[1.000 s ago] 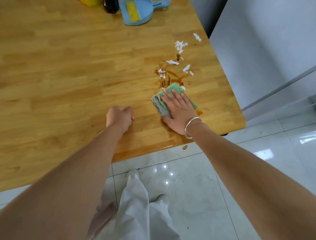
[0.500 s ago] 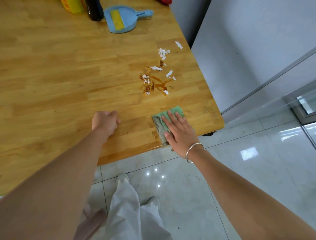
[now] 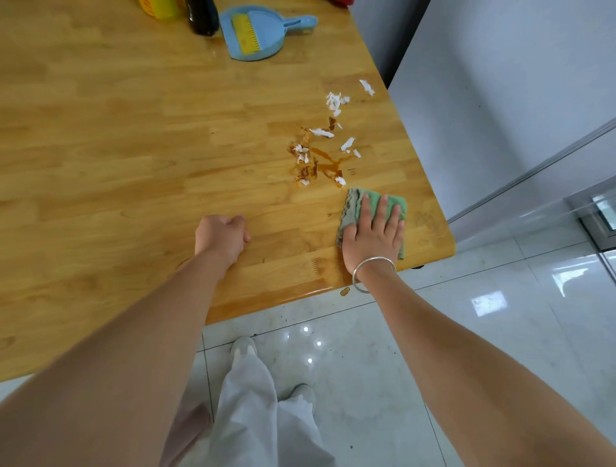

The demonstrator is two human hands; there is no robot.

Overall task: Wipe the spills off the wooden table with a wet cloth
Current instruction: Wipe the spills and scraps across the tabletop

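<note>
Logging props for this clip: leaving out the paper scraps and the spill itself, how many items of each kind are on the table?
Green cloth: 1
Blue dustpan: 1
Yellow brush: 1
Dark bottle: 1
Yellow container: 1
Red item, cropped at the top edge: 1
Total: 6

A: What can't you see from there?
B: I can't see much of the cloth (image 3: 351,210); the right hand (image 3: 371,240) covers it. The top edge cuts off the yellow tub (image 3: 156,8) and the dark bottle (image 3: 201,16).
</note>
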